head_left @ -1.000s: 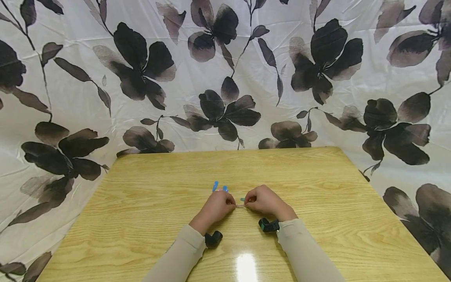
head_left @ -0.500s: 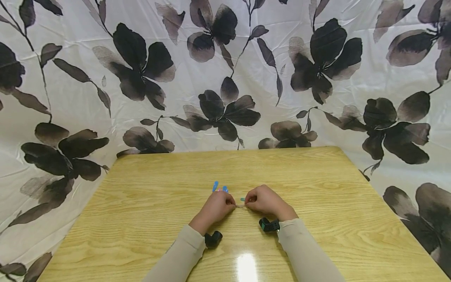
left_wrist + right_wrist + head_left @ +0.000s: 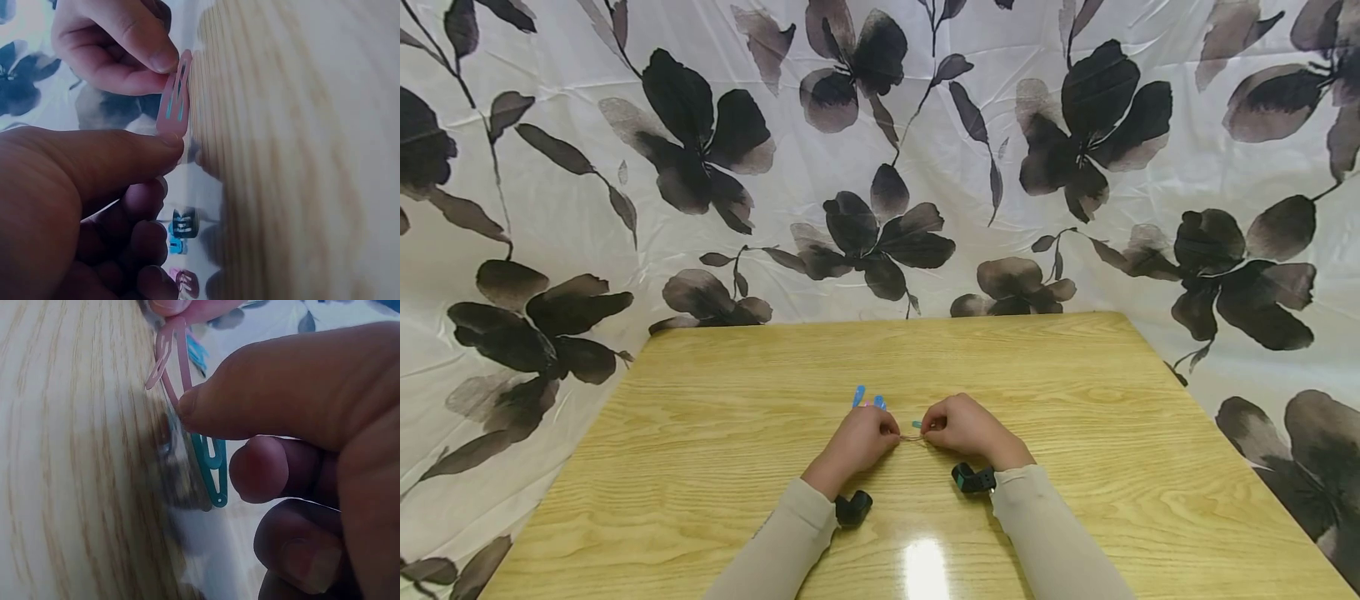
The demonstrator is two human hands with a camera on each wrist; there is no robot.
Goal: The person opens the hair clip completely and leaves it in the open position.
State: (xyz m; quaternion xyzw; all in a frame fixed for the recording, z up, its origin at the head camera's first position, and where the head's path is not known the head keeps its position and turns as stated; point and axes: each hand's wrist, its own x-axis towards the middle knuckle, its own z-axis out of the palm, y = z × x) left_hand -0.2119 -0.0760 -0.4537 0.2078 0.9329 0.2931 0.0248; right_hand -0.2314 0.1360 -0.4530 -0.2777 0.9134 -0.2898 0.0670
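Observation:
A pink snap hair clip [image 3: 912, 438] is stretched between both hands, just above the table. My left hand [image 3: 859, 438] pinches its wide end between thumb and fingers. At the narrow end, the thumb and fingers of my right hand [image 3: 966, 429] grip it. In the right wrist view the pink clip [image 3: 185, 359] has its inner tongue standing away from the frame, so it is unsnapped. A teal snap hair clip [image 3: 200, 453] lies just beyond the right fingertips, apparently on the table and snapped flat.
Blue hair clips [image 3: 858, 396] lie on the wooden table [image 3: 737, 467] beyond the left hand, with a bit of pink beside them. Black wrist cameras [image 3: 853, 509] hang under both wrists. A floral cloth [image 3: 880, 167] hangs behind the table's far edge.
The pink clip's strips look slightly more separated than before, with its tongue sprung away. The left fingertips have shifted a touch to the left; the right hand stays nearly still.

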